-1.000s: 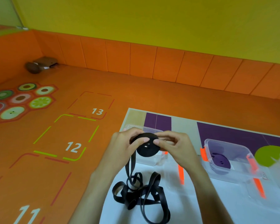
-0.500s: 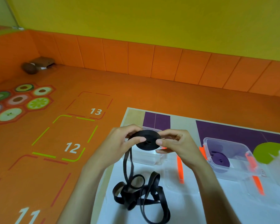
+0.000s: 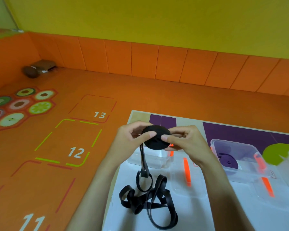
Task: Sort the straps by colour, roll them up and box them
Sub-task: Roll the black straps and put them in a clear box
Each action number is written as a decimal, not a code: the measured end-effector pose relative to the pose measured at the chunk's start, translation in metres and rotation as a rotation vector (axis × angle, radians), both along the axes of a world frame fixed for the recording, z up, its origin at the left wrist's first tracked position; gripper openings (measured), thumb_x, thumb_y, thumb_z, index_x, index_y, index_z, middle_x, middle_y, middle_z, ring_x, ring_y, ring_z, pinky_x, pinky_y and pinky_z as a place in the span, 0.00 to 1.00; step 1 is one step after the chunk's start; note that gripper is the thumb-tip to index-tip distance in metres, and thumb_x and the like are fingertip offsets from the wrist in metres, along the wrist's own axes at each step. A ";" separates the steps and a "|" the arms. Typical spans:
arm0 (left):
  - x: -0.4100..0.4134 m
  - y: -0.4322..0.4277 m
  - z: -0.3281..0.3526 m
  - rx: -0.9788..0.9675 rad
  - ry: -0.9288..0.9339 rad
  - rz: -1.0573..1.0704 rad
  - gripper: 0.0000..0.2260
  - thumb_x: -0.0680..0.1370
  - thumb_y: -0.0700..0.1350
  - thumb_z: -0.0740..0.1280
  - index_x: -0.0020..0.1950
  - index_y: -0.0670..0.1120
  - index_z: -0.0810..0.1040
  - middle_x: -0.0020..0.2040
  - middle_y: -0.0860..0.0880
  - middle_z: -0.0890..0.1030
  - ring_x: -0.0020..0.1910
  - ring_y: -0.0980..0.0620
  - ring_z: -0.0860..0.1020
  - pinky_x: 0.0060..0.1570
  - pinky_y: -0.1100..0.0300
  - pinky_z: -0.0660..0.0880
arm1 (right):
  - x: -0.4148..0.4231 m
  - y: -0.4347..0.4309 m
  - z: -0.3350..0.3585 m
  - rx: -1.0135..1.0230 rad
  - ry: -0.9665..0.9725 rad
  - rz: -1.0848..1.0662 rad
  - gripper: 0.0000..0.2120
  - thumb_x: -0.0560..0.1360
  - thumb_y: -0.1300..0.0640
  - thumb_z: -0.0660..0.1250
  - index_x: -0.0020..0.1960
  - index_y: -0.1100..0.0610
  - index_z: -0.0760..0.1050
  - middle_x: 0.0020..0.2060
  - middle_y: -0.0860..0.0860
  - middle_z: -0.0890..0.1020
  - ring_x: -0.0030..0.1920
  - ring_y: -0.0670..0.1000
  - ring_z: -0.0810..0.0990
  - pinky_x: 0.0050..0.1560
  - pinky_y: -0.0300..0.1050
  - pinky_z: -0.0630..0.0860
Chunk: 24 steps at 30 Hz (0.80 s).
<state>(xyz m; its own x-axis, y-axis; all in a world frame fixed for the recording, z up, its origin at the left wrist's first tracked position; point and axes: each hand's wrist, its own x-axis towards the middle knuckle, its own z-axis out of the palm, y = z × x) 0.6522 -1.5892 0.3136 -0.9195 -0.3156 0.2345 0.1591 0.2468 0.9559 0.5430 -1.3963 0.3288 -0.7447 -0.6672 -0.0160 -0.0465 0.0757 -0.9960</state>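
Black strap roll (image 3: 157, 139) is held up between both hands over the near-left part of the bench (image 3: 207, 214), in front of an open clear box (image 3: 155, 161). Its left edge is pinched by the left hand (image 3: 132, 139) and its right edge by the right hand (image 3: 188, 142). The fingers (image 3: 149, 135) of both hands are curled round the roll, with the thumbs set on its near face.

Against a second ago, the roll has been tipped from face-on to a flatter tilt, and the hands have been kept in much the same spot. The unrolled tail (image 3: 148, 197) is still hung from the roll's left side down to a tangled heap on the bench, and looks little shorter. Winding is judged to be midway, with much strap left to be taken up before boxing.

A purple strap roll (image 3: 228, 162) is already laid in the right-hand clear box (image 3: 250, 146).
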 end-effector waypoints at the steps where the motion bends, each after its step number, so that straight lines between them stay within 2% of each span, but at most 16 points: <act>1: 0.000 0.002 0.001 0.023 0.027 0.054 0.07 0.77 0.41 0.76 0.54 0.50 0.86 0.49 0.53 0.88 0.50 0.55 0.85 0.52 0.61 0.80 | 0.002 0.000 0.000 -0.039 -0.015 -0.036 0.05 0.75 0.65 0.76 0.51 0.61 0.87 0.42 0.59 0.89 0.46 0.58 0.89 0.44 0.44 0.86; 4: -0.002 0.004 0.011 0.075 0.034 0.116 0.07 0.76 0.41 0.78 0.50 0.52 0.87 0.46 0.55 0.88 0.47 0.58 0.85 0.50 0.65 0.79 | 0.005 0.000 0.004 -0.130 0.001 -0.105 0.05 0.75 0.65 0.75 0.51 0.61 0.87 0.43 0.58 0.89 0.47 0.57 0.89 0.44 0.46 0.86; 8: -0.005 -0.001 0.035 -0.001 0.044 0.043 0.04 0.79 0.42 0.74 0.53 0.47 0.86 0.48 0.54 0.88 0.49 0.57 0.86 0.49 0.67 0.78 | 0.009 -0.004 0.009 -0.249 0.019 -0.183 0.06 0.75 0.65 0.75 0.51 0.60 0.86 0.44 0.57 0.89 0.47 0.58 0.89 0.45 0.48 0.86; 12: -0.006 0.005 0.050 -0.136 0.153 0.097 0.04 0.78 0.43 0.76 0.51 0.46 0.86 0.47 0.53 0.88 0.48 0.52 0.87 0.51 0.56 0.82 | 0.014 -0.009 0.009 -0.361 -0.068 -0.197 0.12 0.73 0.60 0.75 0.54 0.64 0.85 0.47 0.61 0.88 0.50 0.59 0.88 0.51 0.50 0.86; 15: -0.003 0.010 0.044 -0.189 0.204 0.169 0.04 0.77 0.43 0.77 0.51 0.46 0.86 0.46 0.54 0.88 0.48 0.51 0.86 0.51 0.53 0.83 | 0.011 -0.005 0.012 -0.280 -0.011 -0.179 0.10 0.73 0.60 0.75 0.54 0.62 0.85 0.46 0.59 0.89 0.50 0.58 0.89 0.52 0.52 0.86; 18: 0.000 0.008 0.038 -0.208 0.167 0.146 0.04 0.78 0.43 0.76 0.52 0.46 0.87 0.47 0.56 0.88 0.50 0.54 0.86 0.53 0.55 0.82 | 0.011 0.002 0.013 -0.199 0.052 -0.151 0.08 0.76 0.62 0.75 0.55 0.60 0.85 0.47 0.56 0.89 0.50 0.57 0.89 0.53 0.54 0.86; 21: 0.000 0.006 0.033 -0.178 0.104 0.094 0.04 0.78 0.42 0.76 0.52 0.48 0.87 0.47 0.56 0.88 0.49 0.55 0.86 0.51 0.60 0.81 | 0.010 0.007 0.014 -0.117 0.063 -0.067 0.11 0.77 0.61 0.75 0.59 0.55 0.84 0.49 0.54 0.89 0.52 0.55 0.88 0.50 0.52 0.86; 24: 0.000 0.009 0.029 -0.203 0.076 0.055 0.03 0.78 0.42 0.76 0.51 0.47 0.87 0.45 0.54 0.88 0.46 0.55 0.86 0.48 0.62 0.79 | 0.005 0.009 0.016 -0.048 0.063 -0.030 0.07 0.76 0.60 0.76 0.54 0.56 0.86 0.46 0.56 0.88 0.48 0.54 0.88 0.44 0.48 0.85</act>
<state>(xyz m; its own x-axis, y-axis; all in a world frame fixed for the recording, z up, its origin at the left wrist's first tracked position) 0.6524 -1.5803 0.3424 -0.8796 -0.3039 0.3660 0.2097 0.4429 0.8717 0.5485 -1.3878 0.3444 -0.7626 -0.6437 0.0631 -0.1080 0.0306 -0.9937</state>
